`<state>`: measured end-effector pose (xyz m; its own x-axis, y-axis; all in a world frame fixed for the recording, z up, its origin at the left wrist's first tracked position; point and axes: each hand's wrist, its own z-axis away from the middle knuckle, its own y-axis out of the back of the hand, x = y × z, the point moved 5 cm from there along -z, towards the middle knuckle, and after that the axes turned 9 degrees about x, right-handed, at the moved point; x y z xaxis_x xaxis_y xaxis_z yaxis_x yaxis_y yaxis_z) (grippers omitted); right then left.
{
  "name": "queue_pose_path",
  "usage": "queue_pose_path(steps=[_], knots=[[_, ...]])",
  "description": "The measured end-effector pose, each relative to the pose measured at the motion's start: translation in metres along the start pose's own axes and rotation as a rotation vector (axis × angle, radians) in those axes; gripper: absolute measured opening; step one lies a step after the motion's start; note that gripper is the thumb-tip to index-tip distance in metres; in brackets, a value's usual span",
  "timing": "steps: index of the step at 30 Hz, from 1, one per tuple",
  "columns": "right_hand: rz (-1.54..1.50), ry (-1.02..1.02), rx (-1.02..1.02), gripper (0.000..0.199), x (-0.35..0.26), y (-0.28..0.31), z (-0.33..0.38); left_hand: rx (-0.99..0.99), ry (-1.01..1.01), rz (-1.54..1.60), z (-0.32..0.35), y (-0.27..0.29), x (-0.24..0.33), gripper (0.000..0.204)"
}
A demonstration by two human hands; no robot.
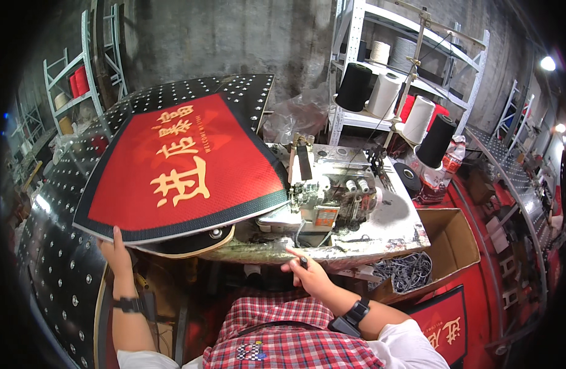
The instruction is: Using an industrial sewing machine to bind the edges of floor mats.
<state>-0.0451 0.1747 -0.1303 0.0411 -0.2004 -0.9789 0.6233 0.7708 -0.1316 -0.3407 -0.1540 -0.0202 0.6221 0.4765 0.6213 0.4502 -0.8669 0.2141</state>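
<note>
A red doormat (231, 163) with yellow lettering and a black border lies across the table at the left. Its right edge reaches the overlock sewing machine (326, 190). My left hand (116, 251) grips the mat's near left corner, one finger laid over the border and the rest partly hidden beneath it. In front of the machine's table edge, my right hand (310, 278) is closed around a small dark tool (304, 262), whose kind I cannot make out. The right hand is apart from the mat.
Black thread cones (354, 87) and white ones stand behind the machine, near a metal shelf (347, 46). A cardboard box (458, 243) at the right holds grey trimmings (406, 270). Another red mat (440, 323) is low at the right. The studded black table (55, 258) extends left.
</note>
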Motion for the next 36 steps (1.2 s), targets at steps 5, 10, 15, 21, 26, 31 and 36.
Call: queue_pose_path(steps=[5, 10, 15, 21, 26, 31, 36], knots=[[0.047, 0.038, -0.022, 0.047, -0.042, -0.026, -0.034, 0.097, 0.061, 0.335, 0.038, 0.079, 0.064, 0.033], [-0.116, 0.006, 0.053, 0.046, -0.04, -0.031, -0.067, -0.185, -0.048, 0.604, 0.09, 0.101, 0.118, 0.056], [-0.145, -0.094, 0.086, 0.046, -0.023, -0.029, -0.071, -0.366, -0.422, 0.27, 0.118, 0.103, 0.167, 0.039], [-0.183, -0.016, 0.131, 0.047, -0.01, -0.003, -0.083, -0.108, -0.835, 0.186, 0.103, 0.111, 0.247, 0.033], [-0.179, 0.052, 0.194, 0.048, -0.01, 0.016, -0.07, -0.048, -0.968, 0.008, 0.06, 0.125, 0.228, 0.026], [-0.157, 0.126, 0.181, 0.042, -0.012, 0.001, -0.055, 0.103, -0.321, -0.329, -0.009, 0.25, 0.115, 0.023], [-0.324, 0.084, 0.143, 0.017, -0.002, 0.003, -0.052, -0.169, 0.369, -1.061, 0.013, 0.359, -0.099, 0.043]])
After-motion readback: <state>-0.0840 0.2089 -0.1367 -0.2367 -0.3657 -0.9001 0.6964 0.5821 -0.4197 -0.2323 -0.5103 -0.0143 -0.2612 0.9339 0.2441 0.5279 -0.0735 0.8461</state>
